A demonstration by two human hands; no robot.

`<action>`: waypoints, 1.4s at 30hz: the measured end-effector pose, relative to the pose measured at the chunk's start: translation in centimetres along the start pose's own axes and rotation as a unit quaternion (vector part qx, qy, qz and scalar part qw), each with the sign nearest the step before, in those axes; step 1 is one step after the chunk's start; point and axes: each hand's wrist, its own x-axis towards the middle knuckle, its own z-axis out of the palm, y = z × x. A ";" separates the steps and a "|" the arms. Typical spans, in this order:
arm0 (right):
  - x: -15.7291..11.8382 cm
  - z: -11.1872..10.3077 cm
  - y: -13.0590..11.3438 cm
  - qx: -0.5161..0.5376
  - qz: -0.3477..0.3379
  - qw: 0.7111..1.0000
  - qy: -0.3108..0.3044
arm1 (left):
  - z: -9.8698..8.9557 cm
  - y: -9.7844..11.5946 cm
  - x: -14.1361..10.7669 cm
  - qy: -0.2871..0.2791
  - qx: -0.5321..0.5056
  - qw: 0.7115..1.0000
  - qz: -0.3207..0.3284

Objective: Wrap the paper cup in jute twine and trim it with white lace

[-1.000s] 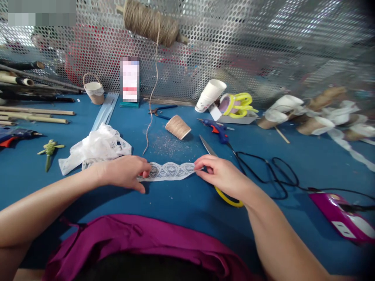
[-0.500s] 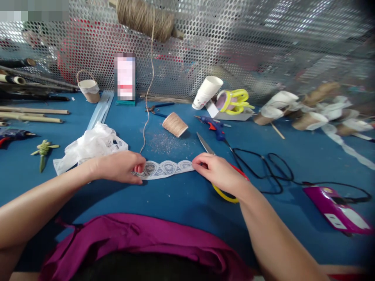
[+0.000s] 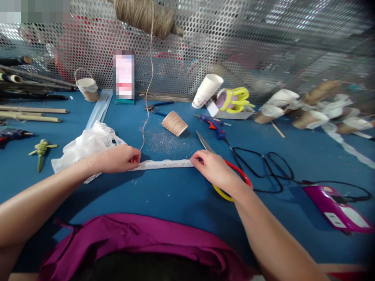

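- Head camera: looks forward and down from above the magenta cloth [image 3: 140,232] at the lower edge.
- Near range — left hand [image 3: 121,159] and right hand [image 3: 215,168] mid-frame, blue tabletop [image 3: 171,207] around them, perforated metal screen [image 3: 202,43] facing the lens beyond.

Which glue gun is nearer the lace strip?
The glue gun just beyond the right hand, beside the scissors; the other glue gun lies at the picture's far left.

1. The lace strip [image 3: 165,164] is matt cloth.
2. The twine-wrapped cup [image 3: 175,123] looks rough, fibrous.
3. The scissors [image 3: 206,142] show smooth metal, plastic-looking handles.
4. The power strip [image 3: 341,207] is glossy plastic.
5. The perforated panel [image 3: 96,43] is shiny metal.
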 end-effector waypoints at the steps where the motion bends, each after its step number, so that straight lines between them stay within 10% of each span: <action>1: 0.1 0.1 0.0 -0.004 0.000 1.000 0.004 | 0.0 -0.1 0.1 0.001 0.003 1.000 -0.004; 42: -0.7 1.8 -1.3 -0.132 -0.052 0.976 0.166 | 1.2 0.6 -0.3 0.054 0.207 0.976 0.028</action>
